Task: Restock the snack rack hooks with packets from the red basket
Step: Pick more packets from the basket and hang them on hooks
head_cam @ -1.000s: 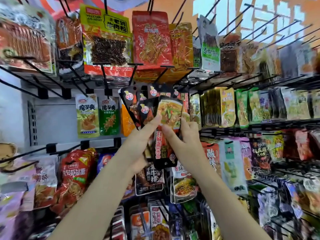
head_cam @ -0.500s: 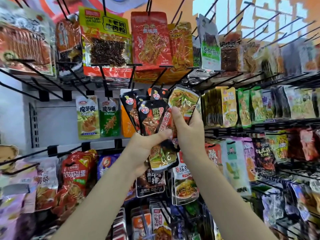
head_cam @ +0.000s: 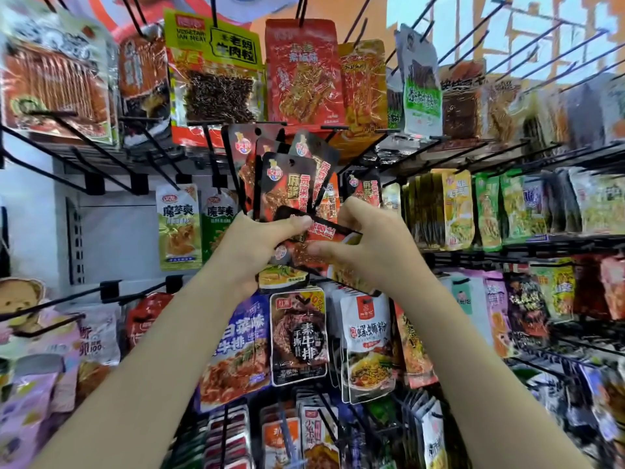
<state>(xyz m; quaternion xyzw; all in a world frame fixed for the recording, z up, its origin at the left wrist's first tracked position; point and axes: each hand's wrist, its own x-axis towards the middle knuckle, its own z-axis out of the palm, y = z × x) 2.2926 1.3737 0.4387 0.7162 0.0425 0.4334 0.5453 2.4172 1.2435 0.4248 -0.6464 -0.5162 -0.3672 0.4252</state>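
Note:
My left hand [head_cam: 257, 245] grips a fan of several black-and-red snack packets [head_cam: 287, 184], held upright in front of the rack's middle row. My right hand [head_cam: 365, 245] pinches one packet [head_cam: 321, 231] of the same kind, turned nearly flat across the bottom of the fan, thumb beneath it. Both hands meet at the centre of the view. A matching packet [head_cam: 367, 191] hangs on a hook just behind my right hand. The red basket is out of view.
Black wire hooks [head_cam: 101, 154] jut toward me at upper left and upper right, several bare. Packets crowd every row: green ones [head_cam: 179, 228] left of my hands, yellow and green ones [head_cam: 473, 208] to the right, dark and white ones [head_cam: 299, 333] below.
My right hand has come down from the top of the fan to its base, and the packet it holds is turned sideways. The fan in my left hand has risen slightly.

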